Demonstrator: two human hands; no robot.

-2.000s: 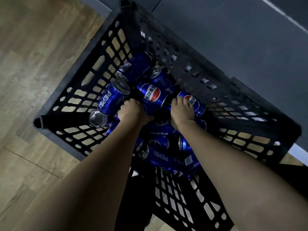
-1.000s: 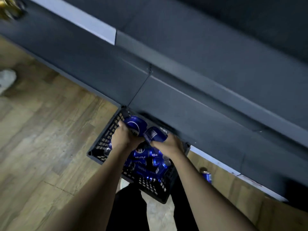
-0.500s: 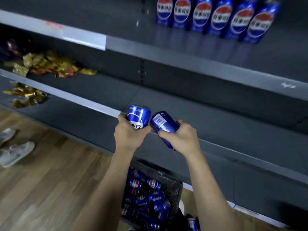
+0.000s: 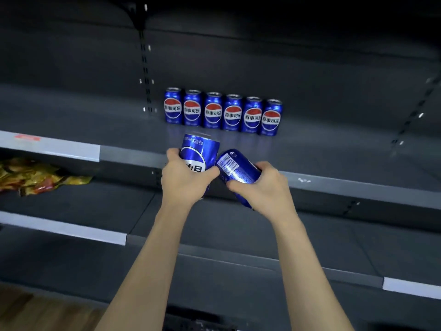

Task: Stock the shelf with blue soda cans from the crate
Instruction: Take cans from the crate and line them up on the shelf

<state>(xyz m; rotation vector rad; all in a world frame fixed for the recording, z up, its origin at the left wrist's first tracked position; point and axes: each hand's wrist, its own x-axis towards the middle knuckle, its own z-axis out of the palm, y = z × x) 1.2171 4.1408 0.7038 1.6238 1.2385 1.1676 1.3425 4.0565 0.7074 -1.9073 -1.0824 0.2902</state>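
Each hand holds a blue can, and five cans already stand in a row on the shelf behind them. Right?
Not quite: the head view shows six cans in the row, not five. The left hand and right hand each hold a blue can.

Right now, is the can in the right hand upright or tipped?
Tipped. The can in the right hand leans top-left toward the upright can in the left hand.

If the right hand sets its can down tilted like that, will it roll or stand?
Likely to roll: the right hand holds its can well off upright, and its side is round. The glossy wall looks slippery. Stood on end it should stay put, like the row of six on the shelf.
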